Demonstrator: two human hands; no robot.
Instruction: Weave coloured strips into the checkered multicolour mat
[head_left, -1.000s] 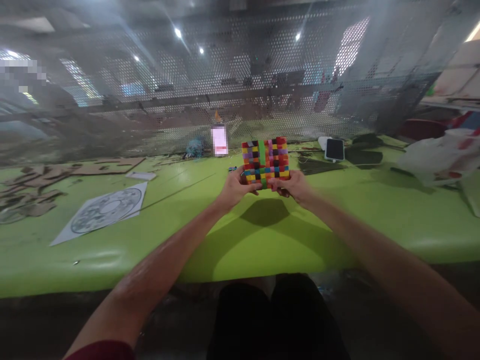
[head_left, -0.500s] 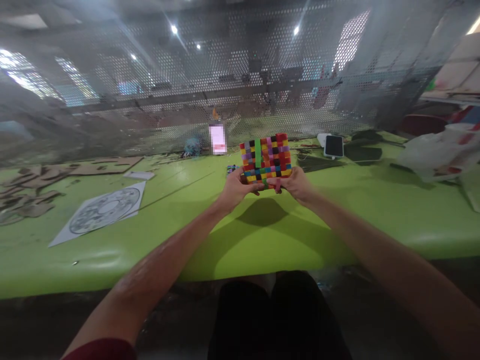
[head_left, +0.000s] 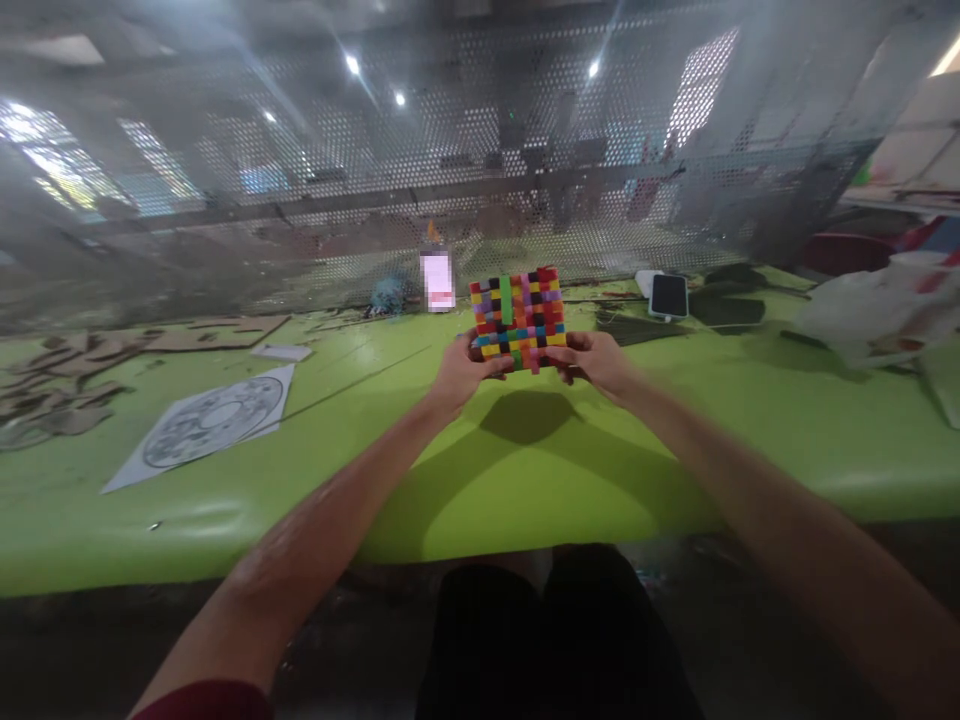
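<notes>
A small woven piece of red, yellow, black, purple and blue strips is held up above the green table, with its patterned face toward me. One bright green strip stands out along its upper left. My left hand grips the lower left corner, thumb in front and the other fingers mostly hidden behind. At the lower right edge, my right hand pinches the piece between thumb and fingers. The shadow of the piece and my hands falls on the table below.
Cut cardboard pieces lie at the left, near a paper with a printed ring pattern. A phone rests at the back right, beside dark green sheets. A white plastic bag sits farther right. Perforated sheeting rises behind.
The woven piece has shifted slightly left and its face is turned a little. My right hand has changed its hold, its fingers now reaching more sideways onto the lower right edge.
</notes>
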